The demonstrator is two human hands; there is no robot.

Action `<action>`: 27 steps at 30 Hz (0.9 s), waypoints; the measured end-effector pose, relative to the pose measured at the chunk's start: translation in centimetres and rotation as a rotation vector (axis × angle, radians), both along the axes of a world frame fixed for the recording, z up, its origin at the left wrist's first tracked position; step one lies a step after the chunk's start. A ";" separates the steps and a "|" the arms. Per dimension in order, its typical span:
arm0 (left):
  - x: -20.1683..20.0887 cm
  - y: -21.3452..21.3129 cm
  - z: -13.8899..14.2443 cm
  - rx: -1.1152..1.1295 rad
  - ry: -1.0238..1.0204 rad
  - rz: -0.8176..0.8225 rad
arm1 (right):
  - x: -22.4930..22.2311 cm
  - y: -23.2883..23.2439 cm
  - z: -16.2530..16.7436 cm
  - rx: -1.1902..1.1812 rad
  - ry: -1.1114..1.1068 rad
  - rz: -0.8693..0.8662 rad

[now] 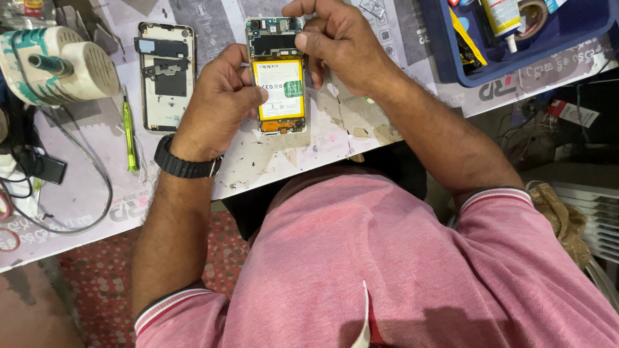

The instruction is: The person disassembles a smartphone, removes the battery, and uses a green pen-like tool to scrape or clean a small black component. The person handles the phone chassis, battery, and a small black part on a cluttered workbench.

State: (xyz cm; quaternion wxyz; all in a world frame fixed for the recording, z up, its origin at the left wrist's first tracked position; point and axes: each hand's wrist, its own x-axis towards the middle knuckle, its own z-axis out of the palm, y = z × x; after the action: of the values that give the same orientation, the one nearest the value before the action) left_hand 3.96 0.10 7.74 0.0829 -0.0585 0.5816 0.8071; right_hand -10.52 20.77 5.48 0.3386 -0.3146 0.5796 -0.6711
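Note:
An opened phone (278,77) lies on the worktable (322,138), back cover off, showing a yellow and white battery and the circuit board at its top. My left hand (219,106), with a black watch on the wrist, grips the phone's left edge, thumb resting on the battery. My right hand (342,45) reaches over the phone's top right, fingertips pressing on the board area near the upper edge. Both hands touch the phone.
A second phone frame (166,74) lies left of the phone, with a green-handled screwdriver (131,132) beside it. A white and teal device (55,64) and black cables (64,193) sit far left. A blue tray (516,64) at top right holds a glue bottle (500,16).

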 end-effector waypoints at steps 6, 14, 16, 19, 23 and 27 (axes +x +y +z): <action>0.0 0.1 0.0 -0.042 0.007 0.008 | -0.1 0.0 -0.1 -0.002 0.062 0.009; -0.1 0.2 0.2 -0.052 -0.018 0.012 | -0.2 0.1 -0.1 0.004 0.062 0.003; -0.2 0.2 0.1 -0.047 -0.017 0.009 | -0.2 0.0 -0.1 0.005 0.058 0.003; -0.2 0.2 0.0 -0.041 -0.021 0.009 | -0.2 0.1 -0.1 0.004 0.040 0.005; -0.1 0.2 -0.1 -0.066 0.000 0.009 | -0.2 0.3 -0.2 -0.008 0.030 0.012; -0.1 0.2 0.0 -0.022 -0.019 0.011 | -0.2 0.3 -0.3 -0.007 0.032 0.011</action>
State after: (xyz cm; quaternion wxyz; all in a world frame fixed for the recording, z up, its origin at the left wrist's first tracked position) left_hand 3.87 0.26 7.74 0.0834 -0.0703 0.5892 0.8006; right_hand -10.74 21.09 5.22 0.3321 -0.3295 0.5809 -0.6661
